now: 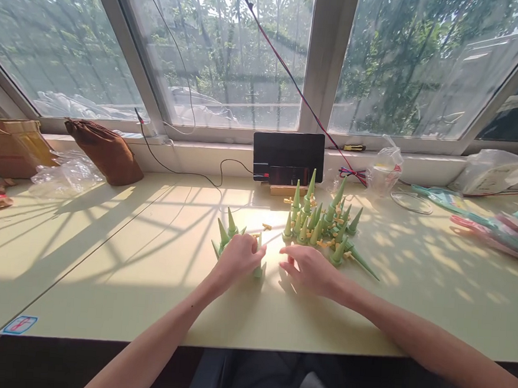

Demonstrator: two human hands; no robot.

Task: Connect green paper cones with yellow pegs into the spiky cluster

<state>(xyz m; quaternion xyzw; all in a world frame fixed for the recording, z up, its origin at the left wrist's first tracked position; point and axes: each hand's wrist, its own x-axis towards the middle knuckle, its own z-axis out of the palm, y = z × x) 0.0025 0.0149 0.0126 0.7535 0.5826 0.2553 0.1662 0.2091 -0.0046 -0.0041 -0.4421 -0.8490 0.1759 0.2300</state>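
Observation:
My left hand (pixel 238 254) is closed around a green cone-shaped piece (pixel 257 272), whose tip and lower end show beside the thumb. Just behind that hand stand several more green cones (pixel 223 232), partly hidden by it. My right hand (pixel 307 267) is a little to the right, low over the table, with thumb and forefinger apart and nothing visible between them. Beyond it a dense cluster of green cones (pixel 315 232) with small yellow pegs stands mostly upright; one long cone (pixel 364 264) lies tilted toward the right. A loose yellow peg (pixel 267 226) lies between the two groups.
A dark tablet (pixel 288 154) leans on a stand at the back by the window. On the left are a brown pouch (pixel 104 151), crumpled clear plastic (pixel 67 175) and a cardboard box (pixel 11 147). Plastic bags (pixel 500 231) lie at right; the table's front edge is near me.

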